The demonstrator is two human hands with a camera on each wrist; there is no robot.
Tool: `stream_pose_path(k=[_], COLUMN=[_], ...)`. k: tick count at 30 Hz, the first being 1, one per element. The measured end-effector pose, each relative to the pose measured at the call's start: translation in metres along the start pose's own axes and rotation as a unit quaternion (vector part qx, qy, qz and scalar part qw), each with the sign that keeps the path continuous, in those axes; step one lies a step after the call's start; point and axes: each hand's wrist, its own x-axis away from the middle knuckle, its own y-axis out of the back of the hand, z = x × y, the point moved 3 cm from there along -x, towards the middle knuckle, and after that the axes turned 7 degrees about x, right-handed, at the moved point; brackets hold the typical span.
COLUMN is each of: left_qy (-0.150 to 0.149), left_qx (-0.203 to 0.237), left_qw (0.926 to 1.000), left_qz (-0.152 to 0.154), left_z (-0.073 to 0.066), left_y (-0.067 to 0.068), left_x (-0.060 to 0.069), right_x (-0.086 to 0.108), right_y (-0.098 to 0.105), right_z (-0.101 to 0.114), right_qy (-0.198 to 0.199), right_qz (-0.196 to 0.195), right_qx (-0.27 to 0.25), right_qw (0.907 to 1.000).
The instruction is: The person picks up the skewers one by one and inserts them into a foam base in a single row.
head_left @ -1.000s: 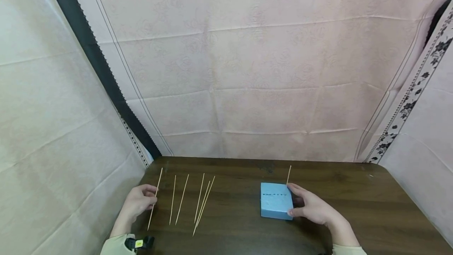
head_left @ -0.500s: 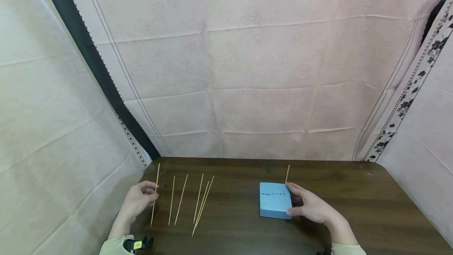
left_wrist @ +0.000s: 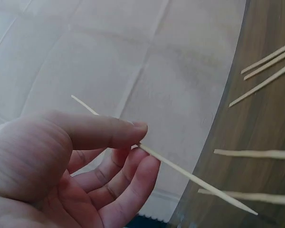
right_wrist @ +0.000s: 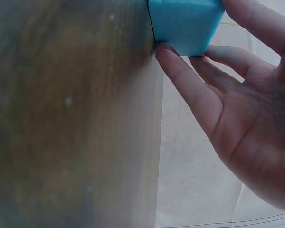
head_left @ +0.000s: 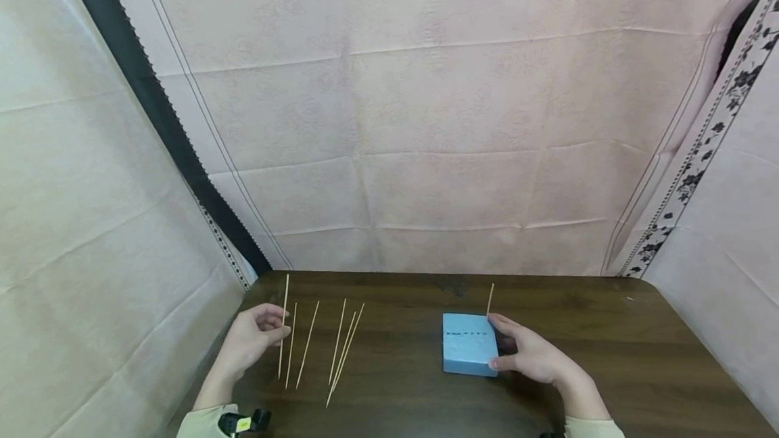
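My left hand (head_left: 251,342) pinches a thin bamboo skewer (left_wrist: 180,170) between thumb and fingertips. In the left wrist view, its pointed end slants toward the lower right. My right hand (head_left: 528,354) grips the right side of a light blue block (head_left: 467,345) on the table, thumb at the near corner and a finger at the far one. Another stick (head_left: 490,297) rises at the block's far right corner; its lower end is hidden. In the right wrist view, fingers lie around the block (right_wrist: 185,26).
Several loose skewers (head_left: 307,345) lie in a spread on the brown wooden table (head_left: 402,357), right of my left hand. Pale cloth (head_left: 450,120) hangs behind the table's far edge and along both sides.
My left hand has raised the skewer and carried it to the right, close to the leftmost lying skewer. The right hand stays on the blue block.
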Motion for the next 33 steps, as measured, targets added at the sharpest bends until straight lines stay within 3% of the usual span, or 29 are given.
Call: stream_pose_path(k=[15,27,33], left_qy=[-0.028,-0.052,-0.079], left_qx=[0.01,0.049,0.071], left_qw=[0.9992,0.9966,0.9927], left_qz=[0.026,0.04,0.056], left_z=[-0.016,-0.034,-0.043], left_y=[-0.048,-0.076,-0.094], left_x=[-0.006,-0.006,-0.007], right_x=[-0.001,-0.001,-0.001], right_y=[-0.001,-0.001,-0.001], right_z=[0.0,0.0,-0.001], right_qy=[-0.009,-0.007,-0.01], right_qz=[-0.007,-0.006,-0.007], right_qx=[0.003,0.007,0.006], right_qw=[0.9999,0.9999,0.9999])
